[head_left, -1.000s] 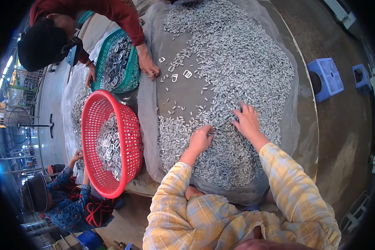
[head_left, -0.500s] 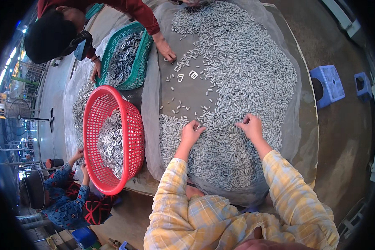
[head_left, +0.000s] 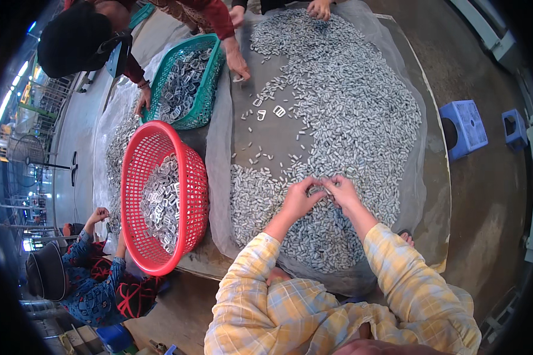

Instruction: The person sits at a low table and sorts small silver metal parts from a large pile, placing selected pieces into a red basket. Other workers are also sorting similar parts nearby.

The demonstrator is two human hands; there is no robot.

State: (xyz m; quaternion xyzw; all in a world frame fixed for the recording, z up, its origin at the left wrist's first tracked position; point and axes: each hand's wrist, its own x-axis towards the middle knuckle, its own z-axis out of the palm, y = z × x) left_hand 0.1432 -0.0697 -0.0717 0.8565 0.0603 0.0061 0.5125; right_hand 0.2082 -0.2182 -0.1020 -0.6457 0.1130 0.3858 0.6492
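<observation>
Over the near part of a wide pile of small grey metal pellets (head_left: 361,118), my two hands meet fingertip to fingertip. My left hand (head_left: 301,200) is closed in a pinch, and a tiny light-coloured bit shows near its fingertips. Closed as well, my right hand (head_left: 342,194) pinches at the same spot. What lies between the fingers is too small to make out. Farther off, flat metal buckles (head_left: 279,111) lie on the bare grey part of the table among scattered pellets.
Left of the pile stand a red plastic basket (head_left: 196,195) and a green one (head_left: 204,97), both holding metal buckles. Co-workers reach in from the far side and the left. Blue plastic stools (head_left: 469,127) stand on the floor at right.
My hands were apart and have come together over the pile, the right one moving left. At the far edge another person's hands have come over the pile.
</observation>
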